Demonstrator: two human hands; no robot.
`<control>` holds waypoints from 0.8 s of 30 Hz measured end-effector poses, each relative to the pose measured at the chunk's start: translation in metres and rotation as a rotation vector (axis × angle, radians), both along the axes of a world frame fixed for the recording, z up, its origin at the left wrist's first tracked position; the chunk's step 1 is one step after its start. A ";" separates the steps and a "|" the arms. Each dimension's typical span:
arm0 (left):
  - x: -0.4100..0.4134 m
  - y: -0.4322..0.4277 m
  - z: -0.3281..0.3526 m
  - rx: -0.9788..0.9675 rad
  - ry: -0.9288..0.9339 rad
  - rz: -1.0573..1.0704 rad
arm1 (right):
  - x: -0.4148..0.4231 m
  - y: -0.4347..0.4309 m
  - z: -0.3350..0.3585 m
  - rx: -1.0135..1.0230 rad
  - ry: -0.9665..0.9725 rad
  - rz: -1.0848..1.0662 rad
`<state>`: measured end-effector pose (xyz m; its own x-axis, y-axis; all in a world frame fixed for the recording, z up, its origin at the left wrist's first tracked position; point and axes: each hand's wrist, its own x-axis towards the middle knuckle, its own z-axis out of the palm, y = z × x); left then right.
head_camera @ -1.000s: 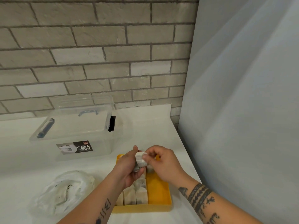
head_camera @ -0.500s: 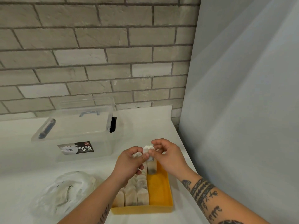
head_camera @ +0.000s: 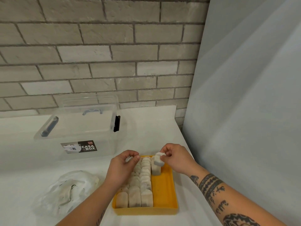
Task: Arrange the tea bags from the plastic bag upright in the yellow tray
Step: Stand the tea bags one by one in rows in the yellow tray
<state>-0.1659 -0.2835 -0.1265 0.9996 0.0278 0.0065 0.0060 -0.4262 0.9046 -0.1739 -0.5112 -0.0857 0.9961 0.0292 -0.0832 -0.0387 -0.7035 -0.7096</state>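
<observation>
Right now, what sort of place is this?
Probably a home-style or staged tabletop workspace rather than a factory: a white table set against a grey brick wall, a clear plastic storage box on it, and a plain pale panel standing on the right.

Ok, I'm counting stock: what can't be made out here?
Head view, plastic bag: crumpled cloudy film hides how many remain inside.
The left row in the yellow tray: the left hand covers its far end.
Left hand's contents: only a white sliver shows between curled fingers.
The tea bag pinched by the right hand: fingers cover its top.
The clear box label: small print too small.
</observation>
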 end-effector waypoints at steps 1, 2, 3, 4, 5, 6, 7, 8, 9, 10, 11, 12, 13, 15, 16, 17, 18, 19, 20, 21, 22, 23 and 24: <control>-0.001 0.001 -0.004 0.003 -0.001 0.003 | 0.000 0.000 -0.003 -0.025 0.013 0.005; -0.002 0.001 -0.006 -0.002 -0.004 0.005 | -0.001 0.001 -0.005 -0.053 0.022 0.013; -0.003 0.001 -0.008 -0.004 -0.010 0.003 | -0.001 0.003 -0.007 -0.082 0.026 0.025; -0.004 0.000 -0.009 0.000 -0.023 0.000 | -0.002 0.004 -0.009 -0.122 0.023 0.044; -0.006 0.000 -0.010 0.005 -0.041 -0.003 | -0.003 0.006 -0.011 -0.176 0.013 0.073; -0.007 -0.001 -0.011 0.005 -0.059 -0.005 | -0.004 0.007 -0.012 -0.242 -0.004 0.111; -0.008 -0.001 -0.012 0.001 -0.074 -0.003 | -0.005 0.009 -0.013 -0.303 -0.024 0.149; -0.010 -0.001 -0.013 -0.003 -0.084 0.000 | -0.006 0.011 -0.014 -0.351 -0.042 0.175; -0.010 -0.001 -0.013 -0.005 -0.093 0.003 | -0.007 0.013 -0.015 -0.388 -0.048 0.190; -0.011 -0.002 -0.014 -0.006 -0.101 0.005 | -0.009 0.014 -0.017 -0.420 -0.049 0.195; -0.011 -0.002 -0.015 -0.005 -0.107 0.007 | -0.009 0.016 -0.019 -0.443 -0.046 0.195; -0.011 -0.002 -0.015 -0.005 -0.110 0.012 | -0.010 0.018 -0.021 -0.458 -0.039 0.194; -0.011 -0.002 -0.015 -0.007 -0.110 0.017 | -0.010 0.020 -0.023 -0.463 -0.033 0.190; -0.010 -0.001 -0.016 -0.020 -0.115 0.024 | -0.010 0.023 -0.028 -0.469 -0.034 0.176; -0.011 -0.001 -0.017 -0.023 -0.121 0.023 | -0.009 0.024 -0.030 -0.466 -0.039 0.160; -0.011 -0.001 -0.017 -0.023 -0.127 0.019 | -0.009 0.025 -0.032 -0.460 -0.050 0.142; -0.012 -0.001 -0.018 -0.021 -0.134 0.014 | -0.008 0.027 -0.033 -0.458 -0.063 0.128; -0.012 -0.001 -0.018 -0.019 -0.139 0.009 | -0.007 0.028 -0.035 -0.457 -0.071 0.119; -0.012 -0.001 -0.018 -0.017 -0.143 0.005 | -0.006 0.030 -0.037 -0.456 -0.080 0.109; -0.012 -0.001 -0.017 -0.014 -0.145 0.003 | -0.005 0.031 -0.038 -0.453 -0.085 0.100; -0.012 -0.001 -0.017 -0.011 -0.148 0.003 | -0.004 0.032 -0.039 -0.458 -0.091 0.092; -0.012 0.000 -0.017 -0.008 -0.150 0.004 | -0.003 0.033 -0.040 -0.476 -0.103 0.089; -0.012 0.000 -0.017 -0.008 -0.153 0.005 | -0.003 0.033 -0.041 -0.508 -0.119 0.089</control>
<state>-0.1779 -0.2837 -0.1439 0.9869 0.0331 0.1582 -0.1299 -0.4197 0.8983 -0.1767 -0.4777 -0.1264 0.9950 0.0994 0.0049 0.0970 -0.9568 -0.2741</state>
